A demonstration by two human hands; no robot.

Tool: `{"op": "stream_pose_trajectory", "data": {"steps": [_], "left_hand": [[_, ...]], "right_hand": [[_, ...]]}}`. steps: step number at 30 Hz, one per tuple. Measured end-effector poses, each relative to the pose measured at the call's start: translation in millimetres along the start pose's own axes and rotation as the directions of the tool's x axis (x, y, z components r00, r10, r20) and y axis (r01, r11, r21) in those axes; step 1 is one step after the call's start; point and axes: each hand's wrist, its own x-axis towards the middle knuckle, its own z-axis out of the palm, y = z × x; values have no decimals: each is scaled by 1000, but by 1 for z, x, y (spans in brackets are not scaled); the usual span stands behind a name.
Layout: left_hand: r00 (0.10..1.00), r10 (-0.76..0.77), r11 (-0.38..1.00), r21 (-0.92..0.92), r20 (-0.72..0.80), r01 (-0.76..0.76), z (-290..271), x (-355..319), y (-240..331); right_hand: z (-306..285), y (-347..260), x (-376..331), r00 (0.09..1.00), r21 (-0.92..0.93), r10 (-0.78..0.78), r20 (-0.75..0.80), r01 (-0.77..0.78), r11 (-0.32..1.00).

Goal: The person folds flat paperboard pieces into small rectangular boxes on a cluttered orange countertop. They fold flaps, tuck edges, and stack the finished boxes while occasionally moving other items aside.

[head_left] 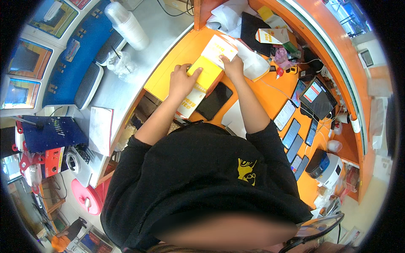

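Observation:
Both of my hands are on a yellow and white cardboard food box above the orange desk, its panels spread out at an angle. My left hand grips the box by its left side, thumb lying on the yellow panel. At the white upper end, my right hand pinches the panel with the thumb on top, the other fingers hidden below. A white printed flap of the cardboard hangs towards me. Just right of that flap, a black tablet lies flat on the desk.
Several phones lie along the desk at right, near a tablet on a stand and cables. Another printed carton stands at the back. On the grey counter at left are stacked plastic cups and a notebook.

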Motion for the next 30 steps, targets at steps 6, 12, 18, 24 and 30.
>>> {"op": "stream_pose_trajectory", "data": {"steps": [6,12,18,24,30], "left_hand": [[999,10,983,183,35,-16,1,-5,-2],[999,-17,995,100,38,13,2,4,-1],[993,-44,983,180,110,24,5,13,2],[997,39,979,198,72,-53,23,6,-14],[978,192,979,-57,-82,-197,41,2,-47]], "right_hand": [[-4,9,-3,994,-8,87,61,-87,996],[6,3,-1,994,491,96,59,-113,864],[14,16,-13,993,12,116,3,-116,993],[17,25,-28,995,-10,81,-62,-81,997],[12,-7,-42,932,-368,-196,-305,75,927]]}}
